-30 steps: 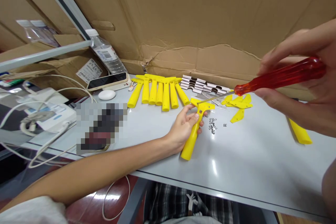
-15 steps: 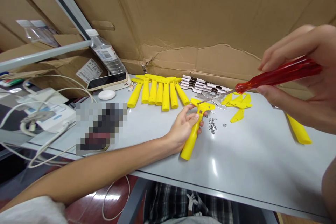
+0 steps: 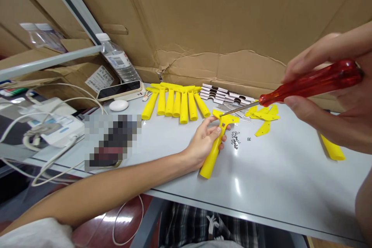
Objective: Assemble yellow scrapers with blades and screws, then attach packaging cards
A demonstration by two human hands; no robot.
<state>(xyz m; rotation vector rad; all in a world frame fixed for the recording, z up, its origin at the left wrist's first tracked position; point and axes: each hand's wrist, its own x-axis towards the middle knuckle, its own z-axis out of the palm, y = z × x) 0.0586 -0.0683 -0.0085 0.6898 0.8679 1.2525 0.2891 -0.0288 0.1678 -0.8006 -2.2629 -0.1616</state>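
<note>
My left hand [image 3: 205, 139] is closed around the neck of a yellow plastic scraper [image 3: 213, 154], its wide head pointing away from me and its hollow handle towards me. My right hand [image 3: 328, 85] grips the red handle of a screwdriver [image 3: 290, 89]. The shaft slants down to the left, and its tip meets the left side of the scraper's head. Small screws and nuts [image 3: 235, 139] lie in a pile just right of the scraper. Behind them are flat yellow plates [image 3: 264, 118] and thin metal blades [image 3: 229, 107].
Several yellow scrapers [image 3: 183, 104] stand in a row at the back, beside stacked blades in paper sleeves [image 3: 221, 95]. Another yellow handle [image 3: 333, 148] lies at right. At left are a phone [image 3: 119, 90], a water bottle [image 3: 119, 60], a white case [image 3: 118, 105] and cables [image 3: 52, 162].
The screwdriver's handle has turned and shifted slightly within my right hand, whose fingers have changed position. Its tip stays on the scraper's head. My left hand has barely moved.
</note>
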